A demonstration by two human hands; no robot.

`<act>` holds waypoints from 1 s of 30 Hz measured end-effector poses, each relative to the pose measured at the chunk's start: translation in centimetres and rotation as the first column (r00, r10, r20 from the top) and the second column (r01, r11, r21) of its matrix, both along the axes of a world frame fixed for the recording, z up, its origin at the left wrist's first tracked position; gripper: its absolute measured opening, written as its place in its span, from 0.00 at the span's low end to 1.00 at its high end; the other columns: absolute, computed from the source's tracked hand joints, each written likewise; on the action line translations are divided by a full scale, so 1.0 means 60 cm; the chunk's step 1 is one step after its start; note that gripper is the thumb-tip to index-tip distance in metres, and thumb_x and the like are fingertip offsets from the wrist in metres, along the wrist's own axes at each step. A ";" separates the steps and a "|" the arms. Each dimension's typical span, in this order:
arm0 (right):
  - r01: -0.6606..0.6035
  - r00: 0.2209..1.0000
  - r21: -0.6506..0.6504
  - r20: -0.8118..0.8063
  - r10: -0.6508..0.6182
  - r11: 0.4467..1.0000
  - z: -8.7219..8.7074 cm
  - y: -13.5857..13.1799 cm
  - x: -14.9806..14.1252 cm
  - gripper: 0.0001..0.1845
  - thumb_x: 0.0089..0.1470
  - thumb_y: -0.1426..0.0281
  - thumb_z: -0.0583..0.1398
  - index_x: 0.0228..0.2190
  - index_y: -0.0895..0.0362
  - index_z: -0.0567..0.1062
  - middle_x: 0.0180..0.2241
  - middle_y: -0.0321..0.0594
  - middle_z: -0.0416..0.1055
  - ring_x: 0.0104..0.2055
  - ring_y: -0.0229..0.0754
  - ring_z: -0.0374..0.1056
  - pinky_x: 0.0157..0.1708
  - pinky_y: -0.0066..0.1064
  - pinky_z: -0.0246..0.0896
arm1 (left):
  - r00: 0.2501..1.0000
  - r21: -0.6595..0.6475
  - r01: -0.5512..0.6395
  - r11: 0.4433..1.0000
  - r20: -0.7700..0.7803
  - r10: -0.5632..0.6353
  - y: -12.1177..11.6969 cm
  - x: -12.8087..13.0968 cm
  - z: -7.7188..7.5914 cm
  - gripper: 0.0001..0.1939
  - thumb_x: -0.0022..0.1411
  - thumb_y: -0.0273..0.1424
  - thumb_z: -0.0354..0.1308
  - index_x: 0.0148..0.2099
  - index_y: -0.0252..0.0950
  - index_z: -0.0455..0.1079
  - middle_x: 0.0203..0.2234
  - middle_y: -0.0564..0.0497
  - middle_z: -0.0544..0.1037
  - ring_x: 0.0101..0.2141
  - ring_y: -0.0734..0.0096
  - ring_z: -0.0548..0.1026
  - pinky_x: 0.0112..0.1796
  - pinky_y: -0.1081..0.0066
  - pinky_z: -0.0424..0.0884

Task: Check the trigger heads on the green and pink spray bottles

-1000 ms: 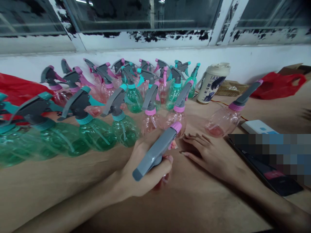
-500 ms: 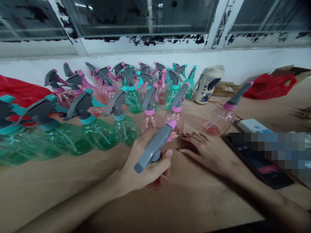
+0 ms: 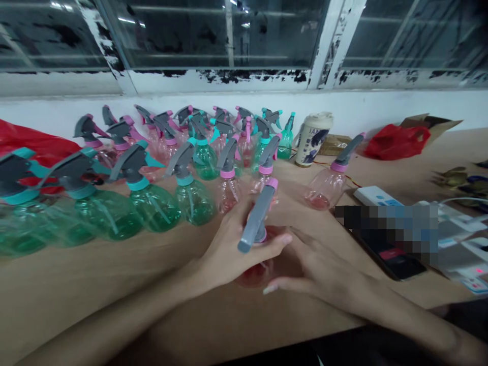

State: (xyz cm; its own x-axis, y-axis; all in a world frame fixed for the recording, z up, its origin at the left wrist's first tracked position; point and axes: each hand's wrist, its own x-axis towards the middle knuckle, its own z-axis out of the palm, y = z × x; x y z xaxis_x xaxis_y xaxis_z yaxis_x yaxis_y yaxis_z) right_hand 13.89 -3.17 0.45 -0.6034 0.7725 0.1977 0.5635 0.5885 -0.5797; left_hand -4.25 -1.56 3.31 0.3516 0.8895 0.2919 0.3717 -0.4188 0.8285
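My left hand (image 3: 236, 244) is wrapped around the neck of a pink spray bottle (image 3: 256, 274), which stands on the table near the middle. Its grey spray head with a pink nozzle sticks up above my fingers and points away from me. From the right, my right hand (image 3: 312, 259) reaches beside the bottle's body with thumb and fingers apart. Whether its fingertips touch the bottle is hidden behind my left hand. Behind stand two pink-collared spray bottles, and another pink spray bottle (image 3: 325, 188) leans at the right.
Green spray bottles (image 3: 152, 209) line the left, with several more behind. A paper cup (image 3: 312, 140), red plastic bag (image 3: 396, 142) and cardboard are at the back. A phone (image 3: 400, 264), white power strip (image 3: 377, 195) and cables lie right.
My right hand has moved left to the held spray bottle, its thumb now apart from the fingers. My left hand still grips the neck, and the spray head stands more steeply. The view has shifted slightly.
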 end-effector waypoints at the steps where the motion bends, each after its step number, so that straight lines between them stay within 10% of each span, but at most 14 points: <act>1: 0.026 0.999 -0.009 -0.025 -0.026 1.000 -0.003 -0.006 -0.005 0.39 0.46 0.49 0.61 0.54 0.54 0.59 0.51 0.46 0.66 0.52 0.50 0.63 0.50 0.45 0.60 | 1.000 0.015 0.012 1.000 -0.006 -0.012 -0.003 0.005 -0.003 0.25 0.54 0.38 0.62 0.53 0.42 0.62 0.44 0.49 0.74 0.42 0.61 0.74 0.45 0.59 0.70; 15: 0.247 0.964 0.111 -0.128 -0.232 0.963 -0.020 -0.041 0.034 0.31 0.45 0.52 0.62 0.47 0.55 0.64 0.44 0.47 0.71 0.46 0.52 0.67 0.43 0.45 0.66 | 0.991 -0.009 0.129 0.992 -0.036 -0.130 -0.033 0.050 0.001 0.40 0.49 0.36 0.66 0.60 0.42 0.51 0.58 0.46 0.61 0.54 0.59 0.65 0.53 0.56 0.63; 30: 0.442 0.890 0.399 -0.082 -0.448 0.804 -0.030 0.088 0.113 0.32 0.46 0.47 0.59 0.45 0.57 0.66 0.42 0.51 0.70 0.46 0.58 0.67 0.42 0.48 0.64 | 0.861 0.136 0.115 0.984 -0.508 -0.030 -0.031 -0.011 -0.098 0.26 0.57 0.30 0.56 0.57 0.41 0.56 0.57 0.46 0.61 0.57 0.58 0.60 0.56 0.53 0.59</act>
